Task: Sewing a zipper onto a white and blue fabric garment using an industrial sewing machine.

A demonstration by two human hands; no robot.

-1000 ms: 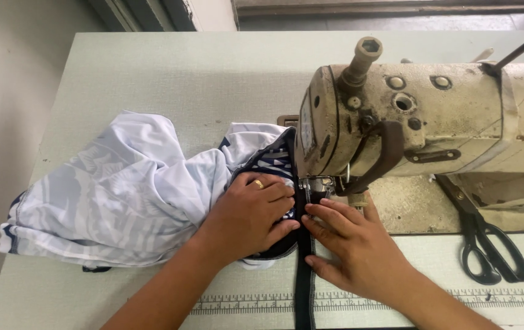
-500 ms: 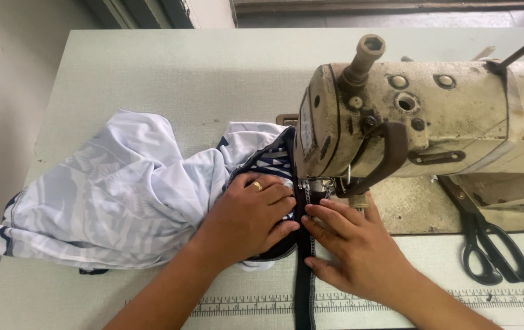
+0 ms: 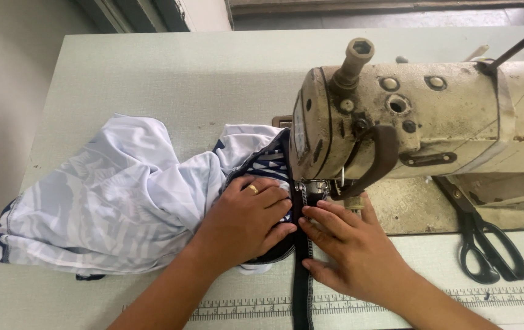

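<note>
Table (image 3: 152,73): pale green; bears everything
Sewing machine (image 3: 408,122): worn cream
Garment (image 3: 115,201): white, bunched left of needle
Left hand (image 3: 246,220): flat, fingers spread on garment
Right hand (image 3: 350,250): flat beside dark zipper tape (image 3: 302,275)
Scissors (image 3: 488,244): black, right

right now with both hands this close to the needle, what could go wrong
1. The right hand has fingertips just below the presser foot; a slip forward could put them under the needle.
2. The left hand presses the dark strip flat; uneven pressure could skew the seam.
3. The loose white garment is bunched beside the foot and might fold under and get stitched in.
</note>
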